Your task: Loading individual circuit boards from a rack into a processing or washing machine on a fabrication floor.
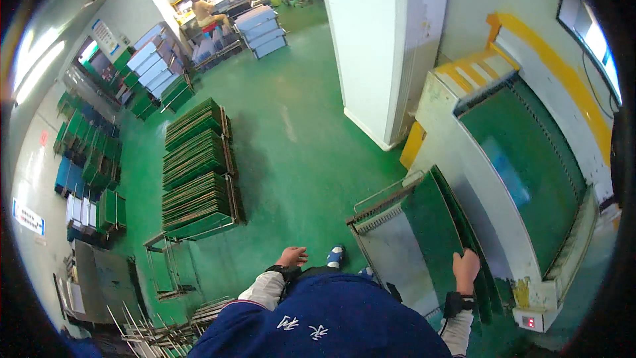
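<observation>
Green floor (285, 116) runs through a wide workroom, its edges bent by the lens. With twelve at the top of the view, a green panel (427, 215) stands toward four o'clock, tilted, with more dark green sheets just beyond its right edge. The right hand (466, 270) has its fingers closed over that panel's near right edge, a narrow grip. Just to the panel's left, a pale grey sheet (401, 252) and a metal rack (355, 227) sit toward five o'clock. The left hand (291, 257) hangs in the air near half past six, fingers loosely curled and thumb apart, beside the wearer's navy garment (324, 311).

Farther out, a white machine (464, 152) fills three o'clock, with a sloping green bed (530, 172) and yellow trim. One o'clock holds a white pillar (368, 46). At nine, three racks of upright green boards (195, 166) stand in a row; a bare metal frame (173, 290) lies toward eight. Pale blue stacks (262, 30) stand near eleven, with a seated person (202, 10) beyond them at a brightly lit bench.
</observation>
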`<state>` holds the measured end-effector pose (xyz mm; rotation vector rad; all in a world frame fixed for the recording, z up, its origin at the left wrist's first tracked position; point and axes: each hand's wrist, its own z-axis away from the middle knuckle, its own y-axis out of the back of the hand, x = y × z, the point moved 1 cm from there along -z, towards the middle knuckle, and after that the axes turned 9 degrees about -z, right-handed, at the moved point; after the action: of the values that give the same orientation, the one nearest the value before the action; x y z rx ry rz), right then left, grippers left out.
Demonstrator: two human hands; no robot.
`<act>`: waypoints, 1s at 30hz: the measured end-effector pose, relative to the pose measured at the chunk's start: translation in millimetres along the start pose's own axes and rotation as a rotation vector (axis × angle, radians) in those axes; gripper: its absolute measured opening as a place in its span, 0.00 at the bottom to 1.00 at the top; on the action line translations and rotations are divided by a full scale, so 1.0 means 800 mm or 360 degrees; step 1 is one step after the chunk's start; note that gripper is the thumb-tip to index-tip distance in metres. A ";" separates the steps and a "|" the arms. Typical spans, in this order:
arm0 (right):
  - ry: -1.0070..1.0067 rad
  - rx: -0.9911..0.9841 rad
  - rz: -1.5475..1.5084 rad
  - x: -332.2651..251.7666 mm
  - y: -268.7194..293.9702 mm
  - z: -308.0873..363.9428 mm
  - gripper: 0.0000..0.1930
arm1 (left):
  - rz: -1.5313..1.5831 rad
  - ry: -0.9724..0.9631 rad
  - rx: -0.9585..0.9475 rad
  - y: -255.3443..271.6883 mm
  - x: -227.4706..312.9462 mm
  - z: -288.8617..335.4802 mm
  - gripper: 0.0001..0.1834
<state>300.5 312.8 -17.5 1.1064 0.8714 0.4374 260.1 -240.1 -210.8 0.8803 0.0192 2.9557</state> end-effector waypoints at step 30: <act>-0.0267 0.0086 0.0040 0.010 -0.005 -0.024 0.21 | 0.0046 -0.0039 -0.0099 0.047 0.064 -0.052 0.21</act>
<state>289.8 328.0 -27.9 1.1869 0.7262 0.3382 192.3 -274.8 -216.6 0.9159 -0.0865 2.9539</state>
